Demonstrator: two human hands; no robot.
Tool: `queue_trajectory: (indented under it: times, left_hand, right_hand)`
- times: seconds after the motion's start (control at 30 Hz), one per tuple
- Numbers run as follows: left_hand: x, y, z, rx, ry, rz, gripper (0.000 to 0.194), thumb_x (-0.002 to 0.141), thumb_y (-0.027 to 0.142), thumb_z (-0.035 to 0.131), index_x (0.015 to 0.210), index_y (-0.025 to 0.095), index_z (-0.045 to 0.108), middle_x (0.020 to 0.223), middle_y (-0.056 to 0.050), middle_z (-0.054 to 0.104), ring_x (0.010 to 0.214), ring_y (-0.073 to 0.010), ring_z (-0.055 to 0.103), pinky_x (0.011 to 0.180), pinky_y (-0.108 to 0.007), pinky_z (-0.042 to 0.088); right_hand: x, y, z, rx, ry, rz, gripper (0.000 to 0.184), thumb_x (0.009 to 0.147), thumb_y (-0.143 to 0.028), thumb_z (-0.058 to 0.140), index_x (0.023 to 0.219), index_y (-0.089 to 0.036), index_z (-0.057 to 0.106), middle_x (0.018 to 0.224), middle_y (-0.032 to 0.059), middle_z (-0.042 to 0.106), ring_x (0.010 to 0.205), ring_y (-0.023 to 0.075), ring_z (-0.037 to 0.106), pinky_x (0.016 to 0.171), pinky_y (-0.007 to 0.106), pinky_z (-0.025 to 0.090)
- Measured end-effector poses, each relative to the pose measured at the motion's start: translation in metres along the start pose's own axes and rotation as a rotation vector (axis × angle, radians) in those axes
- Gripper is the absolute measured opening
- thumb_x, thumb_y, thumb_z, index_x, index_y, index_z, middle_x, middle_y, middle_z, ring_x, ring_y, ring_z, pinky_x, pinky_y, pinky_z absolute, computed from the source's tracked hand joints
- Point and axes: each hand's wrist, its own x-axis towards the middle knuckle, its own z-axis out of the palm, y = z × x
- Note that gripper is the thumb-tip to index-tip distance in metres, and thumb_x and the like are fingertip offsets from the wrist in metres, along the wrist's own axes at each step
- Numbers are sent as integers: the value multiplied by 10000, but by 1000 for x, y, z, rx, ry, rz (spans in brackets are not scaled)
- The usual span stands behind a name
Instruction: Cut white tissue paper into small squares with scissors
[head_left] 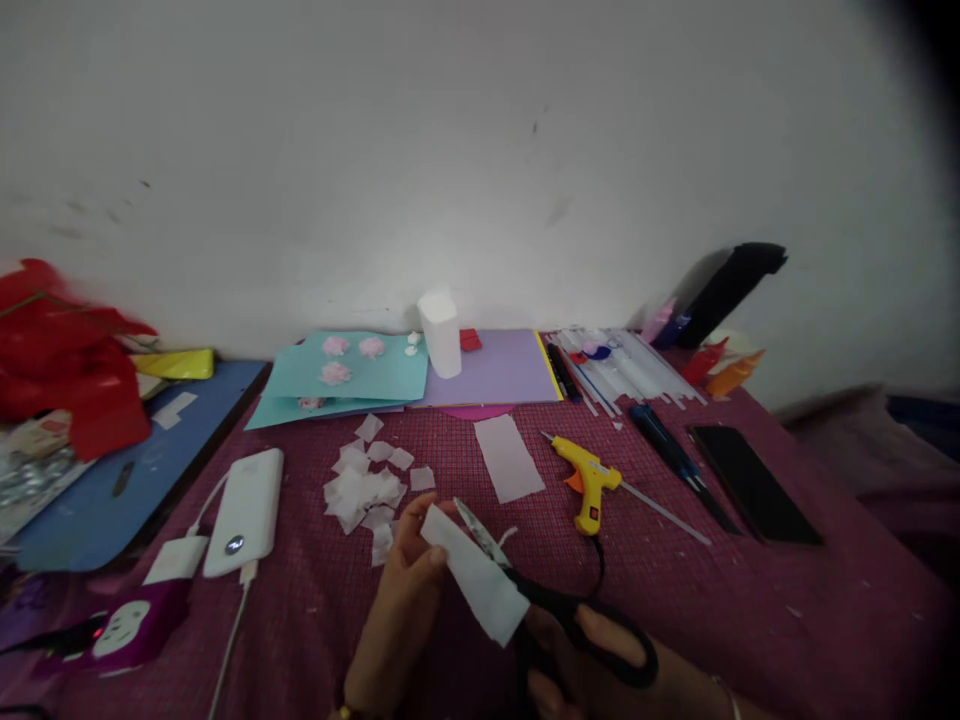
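My left hand (pixel 401 600) pinches a white strip of tissue paper (pixel 474 577) at its upper end, holding it above the maroon tablecloth (pixel 750 610). My right hand (pixel 600 665) grips black-handled scissors (pixel 555 600), whose silver blades lie across the strip's upper edge. Just beyond my left hand lies a heap of several small white paper squares (pixel 365 487). Another white paper strip (pixel 508 457) lies flat further back.
A yellow glue gun (pixel 589 480) with a glue stick sits right of the strips. A black phone (pixel 752 483), pens and glue sticks (pixel 630 365) lie at the right. A white power bank (pixel 246 510), coloured paper sheets (pixel 420 370), a white roll (pixel 440 333) and red material (pixel 67 360) lie around the left and back.
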Motion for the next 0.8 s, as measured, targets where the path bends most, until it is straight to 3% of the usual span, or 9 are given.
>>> queue_trajectory:
  times: [0.13, 0.37, 0.57, 0.7, 0.8]
  left_hand:
    - [1, 6, -5, -85, -72, 78, 229, 689, 313, 744, 852, 224, 611, 1027, -38, 615, 807, -183, 594, 694, -300, 490]
    - [-4, 6, -9, 64, -70, 163, 161, 647, 271, 783, 625, 183, 650, 1054, -43, 590, 858, -190, 565, 704, -280, 462]
    - [-6, 9, -13, 252, -73, 267, 126, 693, 238, 751, 613, 186, 668, 1166, -60, 590, 991, -231, 556, 841, -339, 429]
    - [-4, 11, -9, 187, -37, 199, 150, 668, 241, 770, 605, 178, 649, 1073, -64, 629, 928, -221, 579, 774, -315, 440]
    - [-2, 9, -5, 130, -1, 154, 167, 638, 253, 792, 606, 176, 648, 831, -26, 633, 743, -157, 570, 674, -265, 430]
  right_hand:
    - [-13, 0, -4, -2, 76, 75, 671, 750, -772, 444, 1049, -175, 513, 755, 20, 544, 558, 97, 414, 535, 218, 293]
    - [-15, 0, -2, -28, 140, 60, 612, 755, -715, 507, 1106, -214, 520, 765, 2, 548, 551, 98, 404, 560, 231, 321]
    - [-16, 7, -9, -22, 162, 90, 609, 753, -728, 484, 1068, -211, 551, 677, -10, 523, 501, 104, 370, 520, 239, 319]
    - [-19, 15, -17, 44, 208, 69, 610, 749, -722, 488, 1074, -210, 556, 700, -10, 551, 556, 125, 415, 551, 239, 360]
    - [-21, 16, -21, 28, 196, 79, 623, 760, -717, 479, 1077, -187, 560, 715, 3, 569, 597, 140, 448, 580, 248, 379]
